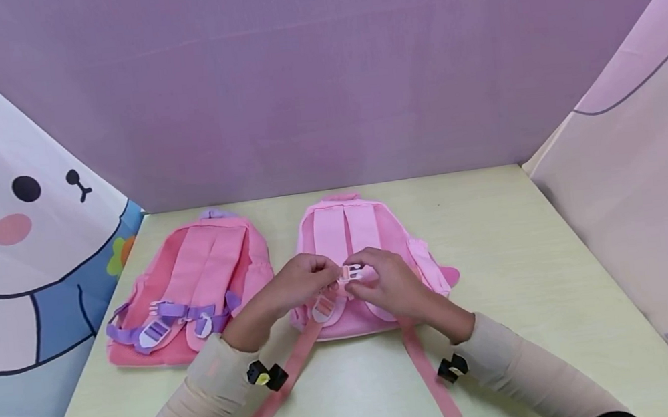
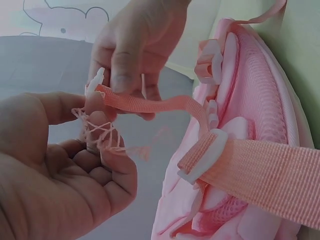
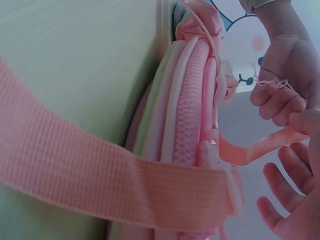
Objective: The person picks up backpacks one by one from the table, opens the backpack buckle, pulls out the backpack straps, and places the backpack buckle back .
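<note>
In the head view my left hand (image 1: 310,279) and right hand (image 1: 391,282) meet over a light pink backpack (image 1: 344,227) lying straps-up. Between them is a white side-release buckle (image 1: 352,272), its prongs toward the right hand. The right thumb and fingers hold the buckle where a salmon strap (image 2: 160,104) joins it. My left fingertips pinch the strap's frayed end (image 2: 107,137) beside the buckle, its loose threads hanging over the curled fingers. From there the strap runs back to the backpack. A white strap adjuster (image 1: 322,306) sits at the backpack's lower left.
Left of the hands lies a coral backpack (image 1: 196,282) with purple straps (image 1: 181,312) and white buckles. Two loose salmon straps (image 1: 431,377) trail toward the front of the pale table (image 1: 513,251). A purple panel (image 1: 322,82) stands behind, with printed cloths at both sides.
</note>
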The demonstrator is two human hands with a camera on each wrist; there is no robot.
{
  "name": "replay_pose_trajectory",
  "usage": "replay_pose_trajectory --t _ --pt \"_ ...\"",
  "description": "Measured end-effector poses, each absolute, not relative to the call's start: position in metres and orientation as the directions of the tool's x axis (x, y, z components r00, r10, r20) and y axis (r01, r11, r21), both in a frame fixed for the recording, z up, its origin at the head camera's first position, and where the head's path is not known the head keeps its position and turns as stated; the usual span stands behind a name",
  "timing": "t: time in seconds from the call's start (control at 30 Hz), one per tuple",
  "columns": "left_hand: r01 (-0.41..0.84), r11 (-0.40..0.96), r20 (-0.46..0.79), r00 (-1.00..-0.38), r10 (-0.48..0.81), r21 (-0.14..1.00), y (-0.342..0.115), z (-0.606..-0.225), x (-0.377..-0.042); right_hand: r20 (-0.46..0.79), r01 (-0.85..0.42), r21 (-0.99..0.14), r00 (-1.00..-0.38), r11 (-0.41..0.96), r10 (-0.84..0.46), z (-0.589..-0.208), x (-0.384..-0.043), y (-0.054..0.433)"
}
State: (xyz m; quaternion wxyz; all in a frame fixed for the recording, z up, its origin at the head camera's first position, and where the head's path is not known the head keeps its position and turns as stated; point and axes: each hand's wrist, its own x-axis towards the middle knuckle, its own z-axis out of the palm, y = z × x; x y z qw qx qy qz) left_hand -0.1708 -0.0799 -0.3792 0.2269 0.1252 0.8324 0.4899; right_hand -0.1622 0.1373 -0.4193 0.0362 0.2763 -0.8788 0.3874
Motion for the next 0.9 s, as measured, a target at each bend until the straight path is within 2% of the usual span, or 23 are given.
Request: replay_pose_trajectory --t 0.27,0.57,0.9 --pt "0.011 0.505 -0.263 -0.844 0.467 0.863 -0.084 -0.385 -0.172 0.285 -0.545 -0.635 -0.824 0.548 -0.489 -0.414 -0.159 0.138" --pt "0.131 0.526 -0.222 -0.801 0.556 0.84 -0.092 -0.391 -0.167 0.31 -0.666 -0.466 -0.739 0.583 -0.597 -0.418 -0.149 0.14" --pt "0.106 0.536 -0.24 -0.81 0.535 0.837 -0.103 -0.397 -0.167 0.32 -0.793 -0.216 -0.609 0.57 -0.726 -0.43 -0.144 0.141"
